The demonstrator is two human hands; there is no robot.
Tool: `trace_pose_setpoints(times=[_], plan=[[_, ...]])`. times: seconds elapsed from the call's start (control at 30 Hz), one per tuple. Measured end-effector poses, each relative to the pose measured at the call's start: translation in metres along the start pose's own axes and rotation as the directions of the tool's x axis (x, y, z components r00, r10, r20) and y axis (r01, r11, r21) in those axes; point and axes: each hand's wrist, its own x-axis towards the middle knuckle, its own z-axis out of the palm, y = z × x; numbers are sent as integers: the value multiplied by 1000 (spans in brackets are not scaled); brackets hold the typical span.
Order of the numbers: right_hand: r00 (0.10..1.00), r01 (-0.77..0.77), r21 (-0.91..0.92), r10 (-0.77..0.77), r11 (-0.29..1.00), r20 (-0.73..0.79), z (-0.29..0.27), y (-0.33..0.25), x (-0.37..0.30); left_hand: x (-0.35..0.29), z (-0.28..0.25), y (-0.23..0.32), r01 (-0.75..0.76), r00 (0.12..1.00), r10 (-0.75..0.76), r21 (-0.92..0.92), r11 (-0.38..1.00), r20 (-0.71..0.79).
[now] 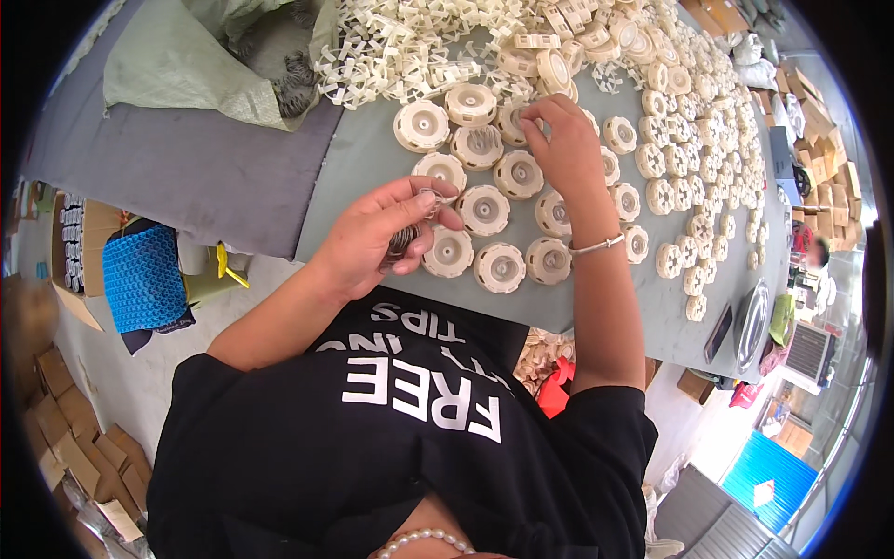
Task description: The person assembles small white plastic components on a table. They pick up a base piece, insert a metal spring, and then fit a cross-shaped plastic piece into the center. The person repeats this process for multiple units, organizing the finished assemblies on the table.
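Observation:
Several dark metal coil springs point(402, 242) are gathered in my left hand point(358, 233), whose thumb and fingers are closed round them above the near left wheels. With its fingertips drawn together, my right hand point(568, 149) reaches down to a cream round plastic wheel point(510, 123) in the back row. Whatever is between those fingertips is hidden. Around both hands stand similar round wheels with recessed centres, such as one wheel point(484, 211) in the middle. A coil spring point(482, 142) shows in the recess of another wheel nearby.
Small white plastic clips point(400, 56) lie heaped at the back, beside piled round parts point(559, 61). More wheels point(684, 158) spread over the right of the grey-green table point(321, 200). An open woven sack point(186, 70) with springs inside rests at the back left.

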Motion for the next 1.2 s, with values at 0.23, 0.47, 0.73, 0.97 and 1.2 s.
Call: trace_pose_setpoints(times=[0.23,0.47,0.73,0.97,1.2], plan=[[1000,22,15,-22,1000,-17,-3,-3,-5,-6,-14,-3,29,995,-32,41,999,99],[984,173,126,-178,977,29,4,-30,-4,0,-12,-7,31,997,-30,-19,999,67],[971,240,39,-240,970,7,-3,-48,-12,3,-20,-6,34,999,-34,13,999,-30],[977,-138,662,-9,737,214,-29,-104,-62,3,0,-13,-210,976,218,205,956,-15],[989,146,674,-127,724,-79,-20,-97,-82,5,3,-7,-35,999,38,87,996,-32]])
